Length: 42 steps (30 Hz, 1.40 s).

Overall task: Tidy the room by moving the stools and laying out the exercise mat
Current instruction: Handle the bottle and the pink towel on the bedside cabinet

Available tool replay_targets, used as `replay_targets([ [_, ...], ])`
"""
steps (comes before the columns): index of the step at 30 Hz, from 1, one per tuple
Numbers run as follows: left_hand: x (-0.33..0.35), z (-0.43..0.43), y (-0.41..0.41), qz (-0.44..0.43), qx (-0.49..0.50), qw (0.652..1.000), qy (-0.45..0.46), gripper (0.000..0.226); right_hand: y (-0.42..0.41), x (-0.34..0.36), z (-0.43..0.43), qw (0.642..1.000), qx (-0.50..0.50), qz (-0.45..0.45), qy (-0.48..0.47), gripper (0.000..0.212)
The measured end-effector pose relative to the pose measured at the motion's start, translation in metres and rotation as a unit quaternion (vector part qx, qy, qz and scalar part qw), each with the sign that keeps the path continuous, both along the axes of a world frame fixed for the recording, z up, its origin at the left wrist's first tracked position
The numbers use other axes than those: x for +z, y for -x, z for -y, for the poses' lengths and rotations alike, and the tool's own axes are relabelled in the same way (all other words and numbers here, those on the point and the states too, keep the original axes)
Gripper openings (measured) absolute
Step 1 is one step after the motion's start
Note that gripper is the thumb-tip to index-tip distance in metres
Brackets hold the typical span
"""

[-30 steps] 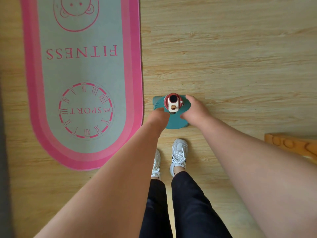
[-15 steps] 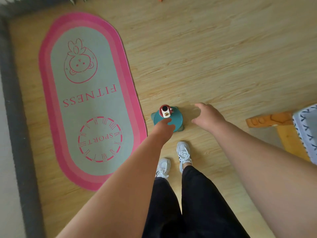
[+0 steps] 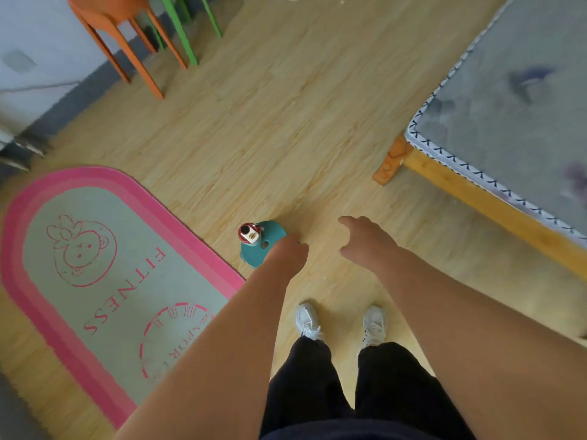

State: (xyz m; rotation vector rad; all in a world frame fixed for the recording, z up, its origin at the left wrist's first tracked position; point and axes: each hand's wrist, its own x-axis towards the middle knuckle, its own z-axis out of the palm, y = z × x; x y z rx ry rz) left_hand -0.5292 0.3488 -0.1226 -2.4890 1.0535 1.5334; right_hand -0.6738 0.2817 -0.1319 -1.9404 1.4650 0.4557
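Note:
The pink-bordered grey exercise mat [image 3: 104, 268] lies flat on the wooden floor at the left, printed with FITNESS and SPORT. A teal disc base [image 3: 254, 254] with a red and white cup-like piece [image 3: 249, 233] on top stands on the floor just right of the mat. My left hand [image 3: 287, 254] hovers over the disc's right edge, fingers curled, holding nothing. My right hand [image 3: 365, 241] is further right above bare floor, fingers loosely apart and empty. An orange stool [image 3: 120, 36] and a green stool [image 3: 187, 30] stand at the far left by the wall.
A low bed with a grey mattress [image 3: 514, 115] and an orange wooden frame [image 3: 444, 182] fills the right side. A grey skirting [image 3: 63, 100] runs along the white wall at the far left. My feet in white shoes [image 3: 340, 322] stand behind the disc.
Both hands have let go of the teal disc and lifted away from it. The view has tilted up and turned, bringing the stools and the bed into sight.

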Motion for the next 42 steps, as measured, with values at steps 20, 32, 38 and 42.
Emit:
replay_targets([
  [20, 0.032, -0.030, 0.443, -0.091, -0.322, 0.941, 0.047, 0.047, 0.457, 0.031, -0.172, 0.910, -0.414, 0.021, 0.001, 0.068],
  [32, 0.018, -0.095, 0.673, -0.109, -0.495, 0.861, 0.033, 0.047, 0.659, 0.018, -0.292, 0.812, -0.583, 0.011, 0.002, 0.069],
  [38, -0.002, -0.097, 0.774, -0.120, -0.553, 0.824, 0.004, 0.046, 0.724, 0.000, -0.313, 0.770, -0.638, 0.011, -0.018, 0.066],
  [42, -0.013, -0.093, 0.841, -0.123, -0.571, 0.812, -0.010, 0.047, 0.771, -0.006, -0.316, 0.732, -0.681, 0.010, -0.013, 0.071],
])
